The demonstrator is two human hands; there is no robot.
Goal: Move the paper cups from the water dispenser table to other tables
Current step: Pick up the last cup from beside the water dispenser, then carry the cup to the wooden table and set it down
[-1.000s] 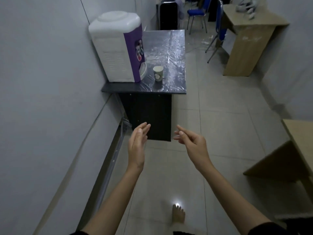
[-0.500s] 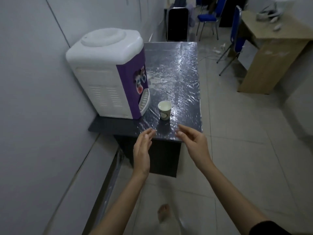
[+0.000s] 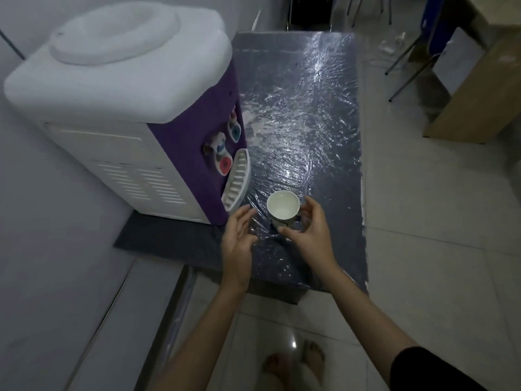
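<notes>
A white paper cup (image 3: 282,208) stands upright and empty on the dark, plastic-wrapped table (image 3: 310,108), just right of the drip tray of the white and purple water dispenser (image 3: 127,94). My right hand (image 3: 308,235) curves around the cup's near right side, thumb tip at its lower wall and fingers beside the rim; a firm grip is not clear. My left hand (image 3: 238,238) hovers a little left of the cup, fingers apart and holding nothing.
A grey wall runs along the left. A wooden desk (image 3: 479,103) and a blue chair (image 3: 431,24) stand at the right rear, a black chair (image 3: 310,9) behind the table. Tiled floor lies to the right; my bare feet (image 3: 293,368) show below.
I have walked up to the table. Both hands moved forward over its near edge, and my right hand has come around the cup.
</notes>
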